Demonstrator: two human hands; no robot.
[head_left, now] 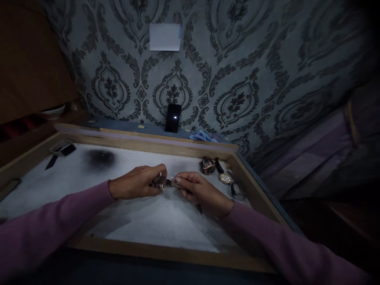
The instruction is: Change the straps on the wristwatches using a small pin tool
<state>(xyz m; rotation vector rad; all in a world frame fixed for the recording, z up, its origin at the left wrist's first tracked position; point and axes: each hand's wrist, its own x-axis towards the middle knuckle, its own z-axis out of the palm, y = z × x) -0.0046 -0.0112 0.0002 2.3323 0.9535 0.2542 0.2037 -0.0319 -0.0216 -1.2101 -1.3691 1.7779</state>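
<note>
Over the middle of a white-floored, wood-framed tray (160, 245), both my hands are on one wristwatch (160, 181). My left hand (138, 182) grips the round case between thumb and fingers. The dark strap runs rightward into my right hand (202, 192), whose thumb and fingers are pinched on it. A small light-coloured thin piece shows at the right fingertips, too small to name. Below the right hand a dark strap end hangs out. To the right lie a dark and rose-gold watch (208, 165), a gold-dialled watch (225, 178) and a black-strapped watch (237, 191).
A round clear dish (61, 146) with a dark item sits at the tray's far left, near a black strip (51, 162). Behind the back rim, a phone (173, 118) leans on the patterned wall beside a blue cloth (203, 136). A dark flat object (10, 188) lies left.
</note>
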